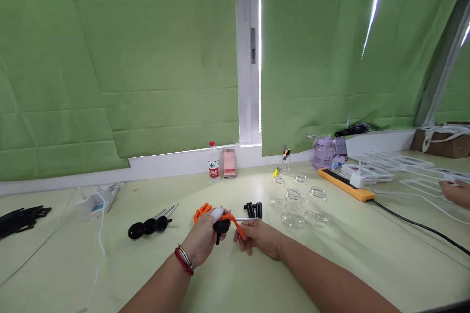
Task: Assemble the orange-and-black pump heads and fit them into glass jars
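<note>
My left hand (206, 237), with red and silver bands at the wrist, is closed around a black round part (222, 226) that has an orange curved strip (235, 222) over it. A thin metal rod (246, 218) runs from this piece toward my right hand (260, 237), whose fingers pinch the lower end of the strip. Orange pieces (201, 211) lie just behind my left hand. Black cylindrical parts (254, 210) rest behind my right hand. Further left lie black round parts with metal rods (149, 226).
Several clear glass jars (293, 212) stand right of centre. A water bottle (214, 164) and a pink box (229, 163) are at the back. An orange power strip (345, 186), white cables, a purple jug (323, 154) and another person's hand (455, 193) are on the right.
</note>
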`<state>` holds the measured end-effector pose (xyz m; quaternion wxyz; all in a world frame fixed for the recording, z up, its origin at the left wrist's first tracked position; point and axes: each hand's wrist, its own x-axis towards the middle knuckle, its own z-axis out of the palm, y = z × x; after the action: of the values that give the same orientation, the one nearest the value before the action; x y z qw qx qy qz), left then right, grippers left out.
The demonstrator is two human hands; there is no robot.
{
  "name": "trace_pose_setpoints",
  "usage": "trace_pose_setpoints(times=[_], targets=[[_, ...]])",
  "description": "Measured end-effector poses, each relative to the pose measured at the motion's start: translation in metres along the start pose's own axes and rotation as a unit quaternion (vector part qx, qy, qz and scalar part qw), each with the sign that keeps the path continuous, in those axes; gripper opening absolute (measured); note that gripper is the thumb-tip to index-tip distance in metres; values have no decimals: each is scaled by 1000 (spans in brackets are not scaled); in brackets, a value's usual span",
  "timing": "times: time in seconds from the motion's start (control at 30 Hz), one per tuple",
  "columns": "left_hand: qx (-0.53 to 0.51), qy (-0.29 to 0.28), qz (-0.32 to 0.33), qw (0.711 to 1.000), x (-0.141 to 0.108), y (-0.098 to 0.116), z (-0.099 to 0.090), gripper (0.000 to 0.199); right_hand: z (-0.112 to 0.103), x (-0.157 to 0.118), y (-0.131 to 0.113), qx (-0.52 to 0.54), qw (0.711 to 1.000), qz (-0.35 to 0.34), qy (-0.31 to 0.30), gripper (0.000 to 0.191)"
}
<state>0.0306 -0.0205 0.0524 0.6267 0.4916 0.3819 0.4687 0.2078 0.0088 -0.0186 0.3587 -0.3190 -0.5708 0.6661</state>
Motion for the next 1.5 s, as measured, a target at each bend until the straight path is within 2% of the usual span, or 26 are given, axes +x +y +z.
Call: trace_pose_setpoints(times=[0.1,0.17,0.23,0.27,0.33,0.4,0.47,0.57,0.77,0.87,0.97,1.03,1.2,1.27,1.37,1.5], targets=[[-8,22,9,1000,4,-9,-2,25,3,2,3,-49,999,7,14,44],[-31,42,10,999,7,-16,-6,23,5,3,4,-104,993,18,47,39],[-71,69,6,995,11,-20,-13,19,3,4,4,-192,976,11,98,28],[-92,81,2,992,12,-21,-16,16,1,5,3,-250,959,-9,130,21],[-125,100,-13,987,14,-22,-22,12,-6,5,2,-375,905,-68,191,11],[-143,112,-16,983,15,-20,-28,10,-12,5,0,-475,842,-113,229,11],[-152,120,-1,981,17,-19,-33,10,-16,5,-2,-539,800,-118,235,15],[-162,131,27,978,18,-17,-40,13,-14,5,-2,-591,768,-125,213,21],[-195,144,28,970,17,-14,-43,16,3,12,3,-638,730,-185,162,18],[-200,143,28,969,18,-16,-42,14,6,16,4,-657,711,-195,157,19],[-197,141,35,969,20,-19,-42,13,10,21,2,-684,690,-202,122,24],[-199,139,40,969,21,-20,-43,13,14,25,0,-710,662,-223,93,26],[-207,143,45,967,21,-20,-46,16,26,38,-2,-781,563,-270,17,18],[-207,146,43,966,21,-20,-46,17,28,41,0,-801,532,-275,-7,18],[-203,144,46,967,21,-21,-47,19,27,42,4,-814,506,-283,-23,18],[-212,143,47,966,21,-20,-46,17,24,37,5,-817,496,-290,-49,17]])
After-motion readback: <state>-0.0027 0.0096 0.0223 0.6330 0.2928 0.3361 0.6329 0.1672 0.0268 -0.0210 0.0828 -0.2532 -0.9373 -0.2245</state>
